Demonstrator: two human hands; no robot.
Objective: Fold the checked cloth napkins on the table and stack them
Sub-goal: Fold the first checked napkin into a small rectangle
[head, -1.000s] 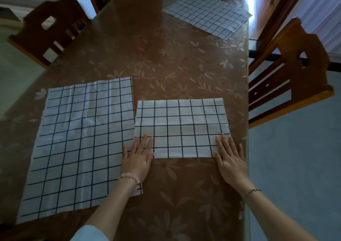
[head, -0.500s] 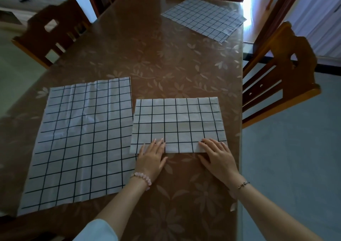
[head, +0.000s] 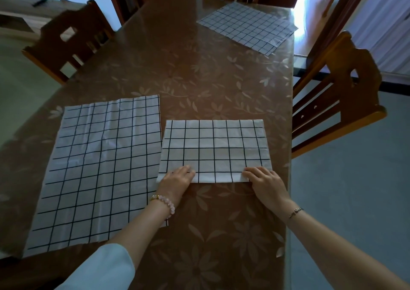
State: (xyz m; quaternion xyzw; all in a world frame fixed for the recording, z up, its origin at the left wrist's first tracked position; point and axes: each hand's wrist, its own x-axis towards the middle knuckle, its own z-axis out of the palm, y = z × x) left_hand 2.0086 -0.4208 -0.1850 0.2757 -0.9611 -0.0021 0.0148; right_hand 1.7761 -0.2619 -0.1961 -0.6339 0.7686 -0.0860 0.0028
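Observation:
A folded checked napkin [head: 214, 150], white with black grid lines, lies as a wide rectangle near the table's front right. My left hand [head: 177, 180] sits at its near left corner, fingers curled onto the near edge. At the near right corner my right hand [head: 264, 180] does the same, its fingers bent over the hem. An unfolded checked napkin [head: 99, 167] lies flat to the left, just touching the folded one, and my left forearm crosses its near right corner. A third napkin [head: 246, 26] lies spread at the far right corner.
The brown table [head: 199, 79] has a glossy floral cover. Wooden chairs stand at the left [head: 68, 39] and at the right [head: 339, 94] of it. The table's right edge runs close to my right hand.
Both hands slid inward along the folded napkin's near edge. Their fingers, flat a second ago, are now curled at that edge. The napkins have not moved.

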